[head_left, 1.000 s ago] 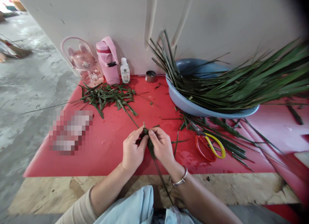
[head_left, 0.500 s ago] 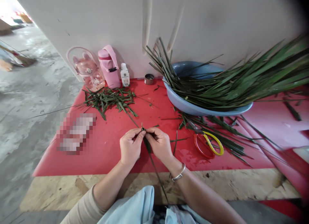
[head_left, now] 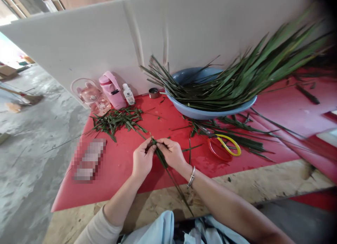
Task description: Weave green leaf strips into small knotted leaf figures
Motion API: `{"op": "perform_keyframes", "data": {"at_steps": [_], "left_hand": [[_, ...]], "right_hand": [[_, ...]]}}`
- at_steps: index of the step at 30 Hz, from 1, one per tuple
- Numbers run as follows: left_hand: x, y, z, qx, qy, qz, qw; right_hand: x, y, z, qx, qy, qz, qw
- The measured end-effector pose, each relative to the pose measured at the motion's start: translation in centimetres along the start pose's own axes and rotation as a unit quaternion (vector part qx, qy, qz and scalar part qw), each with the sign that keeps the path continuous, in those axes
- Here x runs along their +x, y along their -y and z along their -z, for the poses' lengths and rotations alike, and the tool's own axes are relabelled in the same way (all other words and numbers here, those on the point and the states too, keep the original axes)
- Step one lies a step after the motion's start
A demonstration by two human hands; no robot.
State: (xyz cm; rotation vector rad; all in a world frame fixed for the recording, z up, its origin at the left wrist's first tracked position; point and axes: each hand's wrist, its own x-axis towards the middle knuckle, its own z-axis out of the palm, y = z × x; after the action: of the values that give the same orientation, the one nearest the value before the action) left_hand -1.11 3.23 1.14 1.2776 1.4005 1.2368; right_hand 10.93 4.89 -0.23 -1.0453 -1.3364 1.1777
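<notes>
Near the front edge of the red mat (head_left: 113,174), the left hand (head_left: 142,161) and right hand (head_left: 172,154) pinch a green leaf strip (head_left: 161,159) between fingertips; folds likely hold best with that grip kept tight and close together.

Red-covered table (head_left: 126,167); on it a blue basin (head_left: 207,112), scissors (head_left: 223,147), leaf scraps (head_left: 117,119), pink bottle (head_left: 112,91).

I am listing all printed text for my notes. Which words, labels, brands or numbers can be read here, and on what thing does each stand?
No text can be read.
Small white bottle: dark label print, too small and blurred.
Pixelated item on the red sheet: unreadable.
</notes>
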Motion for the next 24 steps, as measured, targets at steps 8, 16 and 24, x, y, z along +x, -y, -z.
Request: {"op": "perform_keyframes", "data": {"at_steps": [8, 16, 24], "left_hand": [[0.1, 1.2, -0.1, -0.038, -0.026, 0.029, 0.999], [0.7, 0.6, 0.9, -0.034, 0.032, 0.093, 0.995], [-3.4, -0.8, 7.2, 0.201, 0.218, 0.101, 0.950]], "right_hand": [[0.4, 0.1, 0.6, 0.120, 0.042, -0.061, 0.990], [0.6, -0.8, 0.5, 0.035, 0.057, -0.065, 0.996], [1.7, -0.8, 2.4, -0.001, -0.068, -0.034, 0.997]]}}
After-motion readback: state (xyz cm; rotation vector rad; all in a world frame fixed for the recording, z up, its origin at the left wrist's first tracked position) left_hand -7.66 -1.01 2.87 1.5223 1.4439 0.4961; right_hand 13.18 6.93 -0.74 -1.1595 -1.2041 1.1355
